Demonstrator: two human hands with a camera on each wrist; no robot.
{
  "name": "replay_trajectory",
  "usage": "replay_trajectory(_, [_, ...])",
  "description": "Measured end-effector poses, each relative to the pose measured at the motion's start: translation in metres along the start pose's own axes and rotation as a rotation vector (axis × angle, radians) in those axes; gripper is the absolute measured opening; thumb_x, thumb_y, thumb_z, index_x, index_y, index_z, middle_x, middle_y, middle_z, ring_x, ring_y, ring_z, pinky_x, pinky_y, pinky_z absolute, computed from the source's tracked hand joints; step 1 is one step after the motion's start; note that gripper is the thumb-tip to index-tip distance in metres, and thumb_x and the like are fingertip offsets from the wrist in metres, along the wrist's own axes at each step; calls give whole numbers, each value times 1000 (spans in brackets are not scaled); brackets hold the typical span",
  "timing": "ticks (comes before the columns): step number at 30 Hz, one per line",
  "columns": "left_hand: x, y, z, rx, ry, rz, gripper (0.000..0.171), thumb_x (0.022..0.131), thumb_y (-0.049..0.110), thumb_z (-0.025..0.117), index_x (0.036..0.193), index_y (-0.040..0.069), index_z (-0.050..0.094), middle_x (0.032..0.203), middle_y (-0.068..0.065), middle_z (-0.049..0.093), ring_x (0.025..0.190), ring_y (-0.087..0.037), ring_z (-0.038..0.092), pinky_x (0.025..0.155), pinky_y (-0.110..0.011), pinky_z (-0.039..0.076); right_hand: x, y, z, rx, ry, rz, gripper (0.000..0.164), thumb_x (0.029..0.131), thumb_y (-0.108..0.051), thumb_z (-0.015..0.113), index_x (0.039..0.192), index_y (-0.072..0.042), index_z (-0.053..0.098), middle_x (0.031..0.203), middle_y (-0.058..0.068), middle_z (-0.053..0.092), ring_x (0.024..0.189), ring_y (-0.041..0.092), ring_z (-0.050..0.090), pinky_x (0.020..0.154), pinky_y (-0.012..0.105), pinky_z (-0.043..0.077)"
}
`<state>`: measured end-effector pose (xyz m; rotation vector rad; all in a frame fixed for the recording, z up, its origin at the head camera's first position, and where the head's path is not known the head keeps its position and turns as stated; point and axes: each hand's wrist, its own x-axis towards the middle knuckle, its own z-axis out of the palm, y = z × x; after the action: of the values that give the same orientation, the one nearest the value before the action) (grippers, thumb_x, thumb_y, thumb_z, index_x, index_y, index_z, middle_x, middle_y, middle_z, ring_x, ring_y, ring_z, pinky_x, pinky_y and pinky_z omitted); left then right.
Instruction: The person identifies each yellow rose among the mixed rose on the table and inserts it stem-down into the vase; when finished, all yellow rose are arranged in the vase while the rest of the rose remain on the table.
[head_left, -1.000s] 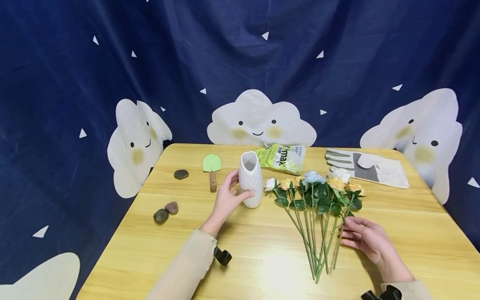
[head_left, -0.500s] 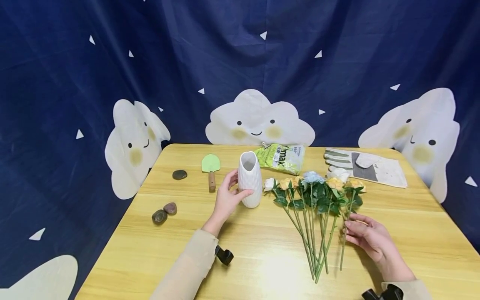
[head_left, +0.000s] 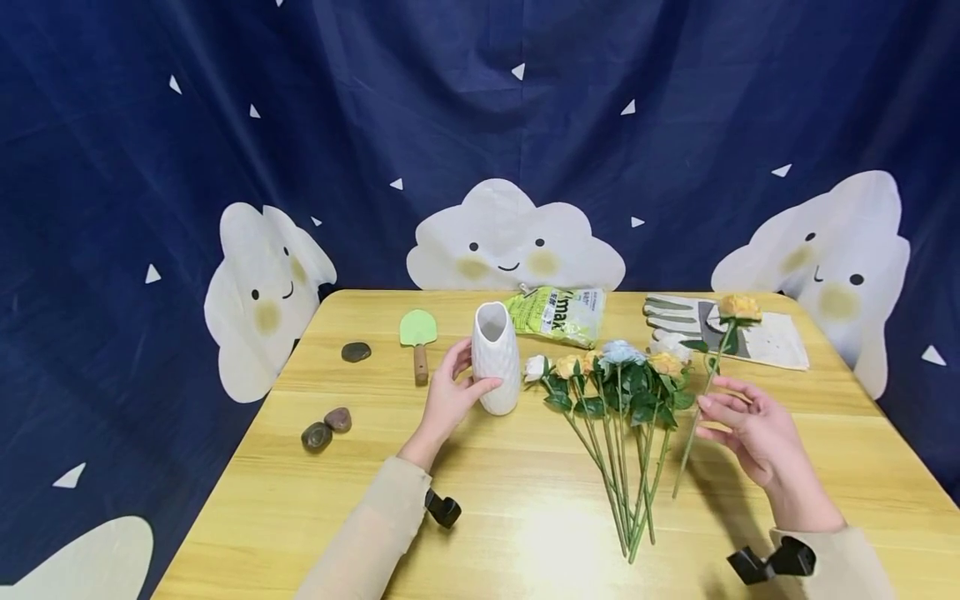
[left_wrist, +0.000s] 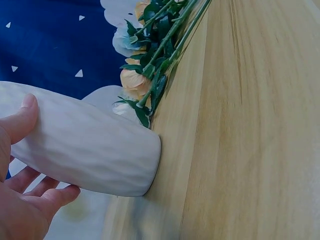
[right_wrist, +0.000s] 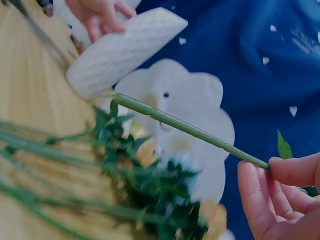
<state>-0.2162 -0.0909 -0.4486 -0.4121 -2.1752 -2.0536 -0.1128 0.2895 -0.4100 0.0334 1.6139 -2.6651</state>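
Observation:
A white textured vase [head_left: 497,367] stands upright on the table, and my left hand [head_left: 452,398] grips its side with the thumb in front. In the left wrist view the vase [left_wrist: 90,142] sits between the thumb and the curled fingers. My right hand [head_left: 757,433] pinches the green stem of a yellow rose [head_left: 740,307] between thumb and fingers, the bloom tilted up and to the right. The right wrist view shows the bare stem [right_wrist: 185,127] running out from the fingertips. Several more artificial roses [head_left: 621,400], white, yellow and blue, lie fanned between the hands.
Behind the vase lies a green and white bag [head_left: 558,317]. Work gloves [head_left: 772,337] are at the back right. A small green shovel [head_left: 418,342] and dark stones [head_left: 317,436] lie to the left. A blue cloud-patterned curtain [head_left: 570,125] hangs behind the wooden table [head_left: 300,517].
My right hand has lifted the yellow rose off the table, up and to the right, away from the other flowers. My left hand has stayed on the vase.

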Motion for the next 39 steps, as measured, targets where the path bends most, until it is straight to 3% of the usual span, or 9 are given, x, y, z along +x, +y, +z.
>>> replay_trajectory(7, [0, 2, 1, 11, 1, 0, 69, 70, 7, 81, 130, 13, 48, 125, -8, 53, 112, -23, 50, 91, -37, 47, 25, -22, 46, 0, -42, -113, 32, 85, 12, 58, 112, -4, 49, 87, 6, 62, 71, 20, 64, 63, 35, 56])
replay_trajectory(14, [-5, 26, -1, -3, -32, -41, 69, 73, 2, 78, 133, 3, 44, 129, -18, 49, 117, -31, 46, 94, -41, 44, 53, -33, 104, -37, -48, -198, 37, 83, 10, 62, 115, 2, 45, 86, 8, 62, 69, 20, 65, 61, 34, 56])
replay_trajectory(20, [-4, 25, -2, 8, -40, -24, 70, 73, 1, 78, 133, 2, 43, 129, -20, 49, 116, -32, 47, 94, -41, 45, 79, -43, 153, -32, -62, -341, 35, 79, 13, 65, 109, 2, 52, 81, 9, 65, 65, 20, 65, 56, 35, 56])
replay_trajectory(29, [-5, 25, -1, 2, -54, -16, 69, 73, -1, 77, 133, 1, 43, 128, -20, 49, 115, -34, 47, 93, -42, 45, 105, -53, 209, -217, -56, -553, 28, 81, 7, 66, 105, -5, 57, 79, 9, 62, 65, 21, 63, 55, 34, 56])
replay_trajectory(33, [-5, 25, -1, 4, -64, -14, 69, 73, -1, 77, 133, 1, 42, 128, -20, 49, 116, -33, 47, 93, -41, 46, 114, -55, 226, -306, -61, -601, 23, 84, 2, 65, 105, -6, 57, 81, 11, 62, 66, 22, 62, 56, 34, 56])
replay_trajectory(39, [-3, 17, -2, -1, -57, -10, 71, 72, -1, 77, 134, 2, 42, 129, -20, 49, 116, -33, 47, 93, -43, 45, 120, -47, 243, -404, -70, -697, 21, 87, 1, 63, 106, 0, 55, 82, 15, 61, 65, 22, 61, 55, 34, 56])
